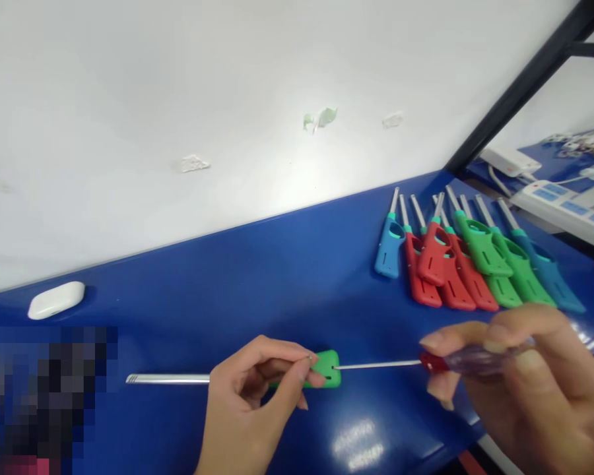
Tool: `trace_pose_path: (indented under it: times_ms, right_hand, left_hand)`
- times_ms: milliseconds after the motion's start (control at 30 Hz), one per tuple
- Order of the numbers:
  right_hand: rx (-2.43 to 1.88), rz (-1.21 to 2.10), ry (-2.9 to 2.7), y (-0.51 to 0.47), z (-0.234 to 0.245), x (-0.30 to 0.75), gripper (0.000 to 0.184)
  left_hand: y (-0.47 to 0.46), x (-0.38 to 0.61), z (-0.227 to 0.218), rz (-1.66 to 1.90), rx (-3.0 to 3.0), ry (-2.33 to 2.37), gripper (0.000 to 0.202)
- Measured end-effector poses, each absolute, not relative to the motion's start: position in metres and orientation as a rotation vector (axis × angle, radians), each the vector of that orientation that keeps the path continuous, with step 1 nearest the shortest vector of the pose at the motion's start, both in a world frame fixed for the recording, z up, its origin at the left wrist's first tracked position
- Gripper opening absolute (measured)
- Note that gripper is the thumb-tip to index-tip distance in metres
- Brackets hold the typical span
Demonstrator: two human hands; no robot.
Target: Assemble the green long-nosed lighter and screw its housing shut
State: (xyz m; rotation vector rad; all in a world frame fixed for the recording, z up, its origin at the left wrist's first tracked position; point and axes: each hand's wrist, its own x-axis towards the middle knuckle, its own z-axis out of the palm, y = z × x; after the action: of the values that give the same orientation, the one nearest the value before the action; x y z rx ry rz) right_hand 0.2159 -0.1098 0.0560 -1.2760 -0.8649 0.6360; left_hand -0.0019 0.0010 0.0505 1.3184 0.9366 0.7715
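A green utility lighter [330,369] lies on the blue table, its long metal tube [168,379] pointing left. My left hand [262,389] is over its body and hides much of it. Thumb and forefinger are pinched together, with a tiny glint at their tips too small to name; the other fingers curl against the lighter. In my right hand [529,382] is a screwdriver [475,361] with a clear purplish handle and a red collar. Its thin shaft runs level to the left, and the tip meets or nearly meets the butt end of the green lighter.
Several red, green and blue utility lighters [455,264] lie in a pile at the right. A white oval case [57,300] sits at the far left by the white wall [228,86]. Power strips [564,204] and a dark frame post [515,86] stand beyond the right edge.
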Motion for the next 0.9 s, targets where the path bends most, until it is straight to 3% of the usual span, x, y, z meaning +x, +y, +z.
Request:
trace_pose_path:
  times_ms: [900]
  right_hand:
    - [-1.178, 0.689, -0.828, -0.096, 0.048, 0.206, 0.008]
  left_hand:
    - [-0.007, -0.008, 0.039, 0.826, 1.067, 0.754, 0.006]
